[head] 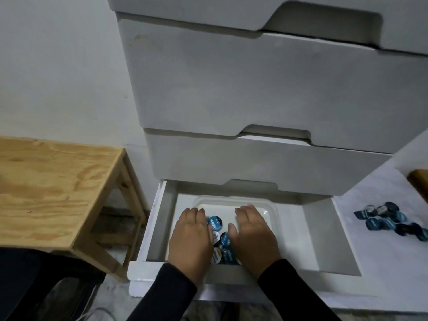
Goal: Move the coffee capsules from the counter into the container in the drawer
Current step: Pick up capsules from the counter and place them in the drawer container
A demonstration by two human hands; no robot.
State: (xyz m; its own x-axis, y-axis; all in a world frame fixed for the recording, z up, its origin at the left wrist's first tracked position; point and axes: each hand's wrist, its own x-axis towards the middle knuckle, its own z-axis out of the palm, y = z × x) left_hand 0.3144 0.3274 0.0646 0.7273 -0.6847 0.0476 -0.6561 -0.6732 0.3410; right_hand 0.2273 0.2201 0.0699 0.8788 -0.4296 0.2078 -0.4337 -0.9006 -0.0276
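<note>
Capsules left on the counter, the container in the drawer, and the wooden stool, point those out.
capsules on the counter (391, 220), head view, middle of the pile
container (254, 205), head view, bare floor
wooden stool (53, 193), head view, top

Blue and white coffee capsules (221, 242) lie jumbled in the clear shallow container (234, 201) inside the open white drawer (157, 228). A loose cluster of dark-blue capsules (391, 220) lies on the white worktop (375, 198).
</note>
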